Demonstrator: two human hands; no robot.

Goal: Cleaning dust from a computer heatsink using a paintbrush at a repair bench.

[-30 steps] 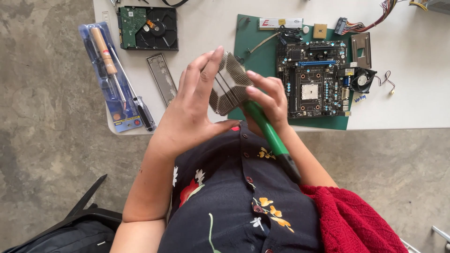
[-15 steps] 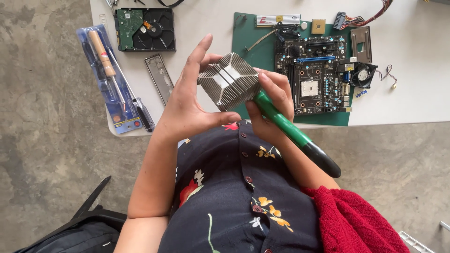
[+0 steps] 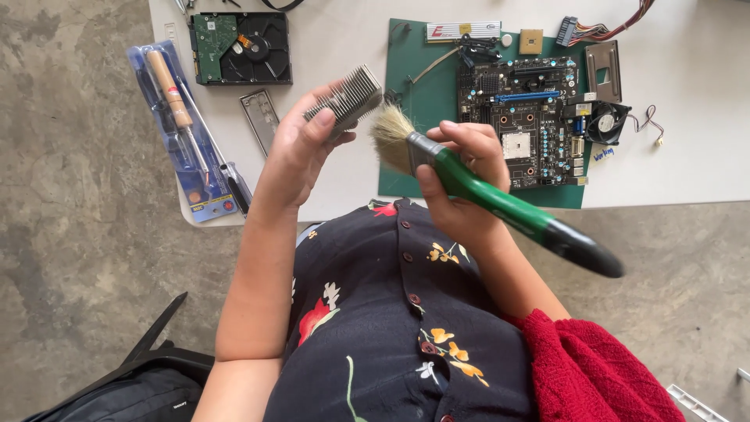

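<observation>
hard drive (image 3: 241, 48) left of motherboard (image 3: 522, 117) on table (image 3: 687, 156)

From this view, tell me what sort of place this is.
Probably a computer repair or hobby bench: a bare motherboard on a green mat, an opened hard drive, and a packaged screwdriver set on a white table over a concrete floor.

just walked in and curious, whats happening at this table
A person seated at a white table holds a finned metal heatsink in the left hand and a green-handled paintbrush in the right hand, bristles pointing toward the fins but apart from them. On the table lie a motherboard on a green mat, an opened hard drive and a packaged screwdriver set.
</observation>
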